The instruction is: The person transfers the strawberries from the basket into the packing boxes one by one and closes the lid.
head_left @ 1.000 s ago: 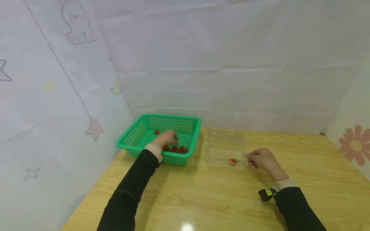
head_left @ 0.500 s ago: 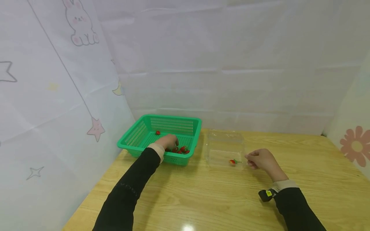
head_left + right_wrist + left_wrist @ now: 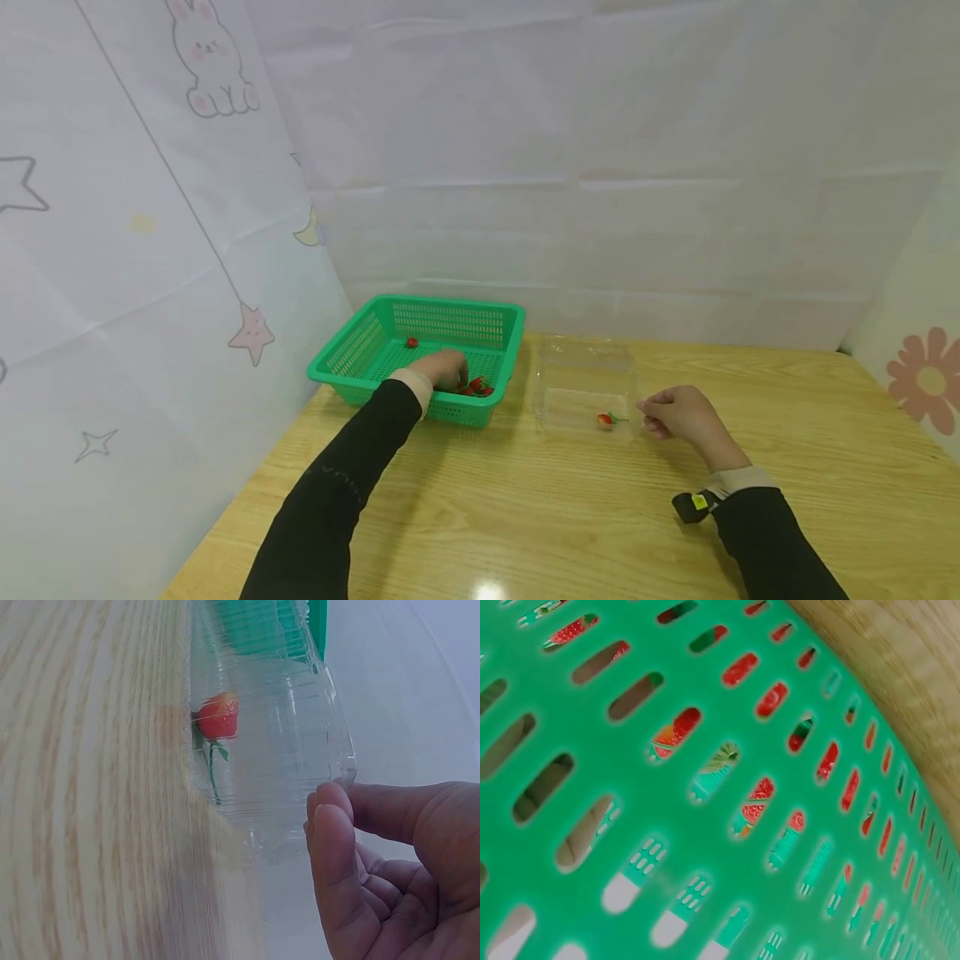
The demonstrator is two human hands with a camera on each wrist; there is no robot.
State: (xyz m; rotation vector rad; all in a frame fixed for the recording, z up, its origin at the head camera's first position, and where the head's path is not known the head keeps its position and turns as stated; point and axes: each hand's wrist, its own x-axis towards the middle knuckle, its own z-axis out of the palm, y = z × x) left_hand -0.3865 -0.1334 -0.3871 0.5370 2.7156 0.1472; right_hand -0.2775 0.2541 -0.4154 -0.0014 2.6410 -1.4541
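My left hand [image 3: 442,368] reaches into a green plastic basket [image 3: 513,342], its fingers down among several red strawberries [image 3: 480,387] near the front wall. The fingertips are hidden, so any hold on a strawberry cannot be made out. Through the slots of the basket wall [image 3: 630,802], the left wrist view shows bits of red fruit, green leaf and hand. To the right stands a clear plastic box [image 3: 573,379] with its lid raised at the back. Inside it lies one strawberry [image 3: 219,716] with a green stem. Thumb and fingers of my right hand [image 3: 397,855] pinch the box's rim.
A lone strawberry [image 3: 412,342] lies toward the back of the basket. Basket and box stand side by side on a wooden table [image 3: 525,508]. White cloth [image 3: 600,183] hangs behind the table and along both sides.
My left hand has moved slightly right and lower into the basket, covering some of the strawberries seen before. The right hand stays at the box's rim.
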